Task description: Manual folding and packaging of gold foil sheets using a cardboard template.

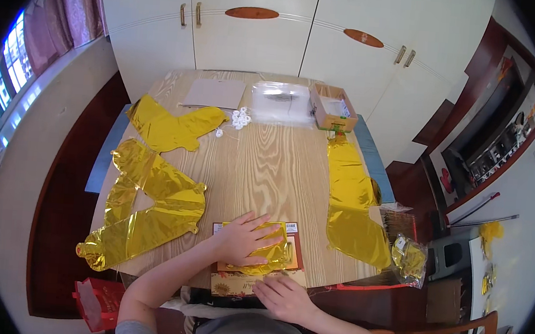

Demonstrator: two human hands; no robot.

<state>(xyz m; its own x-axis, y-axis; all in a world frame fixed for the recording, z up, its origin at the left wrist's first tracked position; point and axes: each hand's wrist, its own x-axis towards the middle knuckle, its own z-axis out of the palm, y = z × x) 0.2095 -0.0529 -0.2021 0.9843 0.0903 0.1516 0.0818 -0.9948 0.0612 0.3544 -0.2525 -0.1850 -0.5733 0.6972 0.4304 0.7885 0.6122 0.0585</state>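
Foil under the palm: notes on handling

Foil balloon [267, 250], folded and gold, lay at the near edge of the wooden table [268, 161], resting on a brown printed card [295, 248] with a patterned booklet [239, 284] just below it. Our left hand [244, 235] was spread flat on top of the folded foil, fingers wide, pressing rather than gripping. Our right hand [283, 297] lay open and loose on the booklet's lower edge, holding nothing that we could see.

We judged the foil very light, thin and slick, with creases that would hold. It would slide on the glossy card unless pinned. It looked easy to puncture or tear at a seam, so we thought a flat palm or a pinch on an outer folded edge was the better hold, not fingertips dug into the middle.

Around it: a large inflated gold letter shape [151, 211] to the left, another gold piece [173, 125] beyond it, a long gold balloon [353, 202] to the right, a clear plastic bag [282, 100], a small cardboard box [333, 107], a sheet of grey card [213, 92] and a heap of white clips [241, 118] at the far side.
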